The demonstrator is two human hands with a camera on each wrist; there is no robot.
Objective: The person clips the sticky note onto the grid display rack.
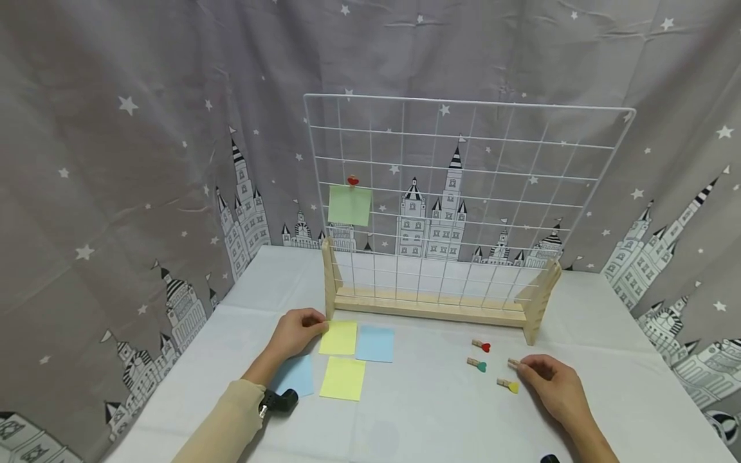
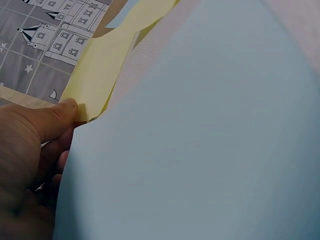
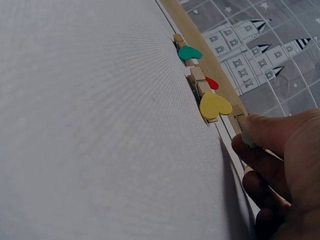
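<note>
My left hand (image 1: 296, 333) pinches the left edge of a yellow sticky note (image 1: 340, 338) between thumb and fingers, in front of the rack's left foot. A blue sticky note (image 1: 296, 375) lies partly under that wrist and fills much of the left wrist view. Between the thumb and fingers of my right hand (image 1: 554, 388) is a small wooden clothespin (image 3: 240, 118); a pale bit shows at its held end, mostly covered. Left of this hand lie clothespins with a yellow heart (image 1: 508, 386), a green heart (image 1: 477, 364) and a red heart (image 1: 481, 345).
A white wire grid (image 1: 463, 170) stands upright in a wooden base (image 1: 428, 307) at the back. On its left side hangs a green note (image 1: 350, 206) under a red heart clip (image 1: 353, 181). Another blue note (image 1: 375, 344) and yellow note (image 1: 343, 378) lie on the white tabletop (image 1: 417, 411).
</note>
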